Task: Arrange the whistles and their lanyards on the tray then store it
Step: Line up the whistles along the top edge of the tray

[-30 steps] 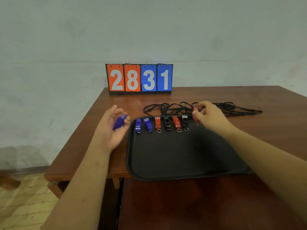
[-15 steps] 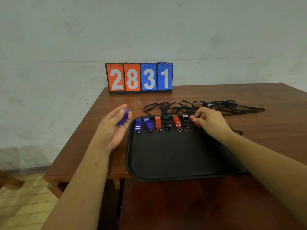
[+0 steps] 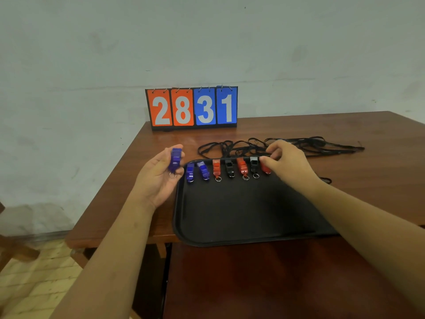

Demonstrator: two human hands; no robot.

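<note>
A black tray [image 3: 241, 217] lies on the brown table. Along its far edge runs a row of several whistles, from a blue whistle [image 3: 190, 172] at the left through red and black ones to a black whistle [image 3: 254, 165]. My right hand [image 3: 287, 164] rests at the row's right end, its fingers on a red whistle [image 3: 265, 168] that touches the tray. My left hand [image 3: 161, 176] hovers left of the tray, holding a blue whistle [image 3: 174, 160] upright by thumb and fingers. Black lanyards [image 3: 305, 146] lie tangled on the table behind the tray.
A flip scoreboard [image 3: 192, 108] reading 2831 stands at the table's far edge against the white wall. The table's left edge [image 3: 108, 187] drops to a tiled floor. A dark, glossy surface [image 3: 276, 284] lies in front of the tray.
My right hand brought the red whistle down from above the lanyards to the right end of the row. My left hand turned the blue whistle upright and lifted it slightly.
</note>
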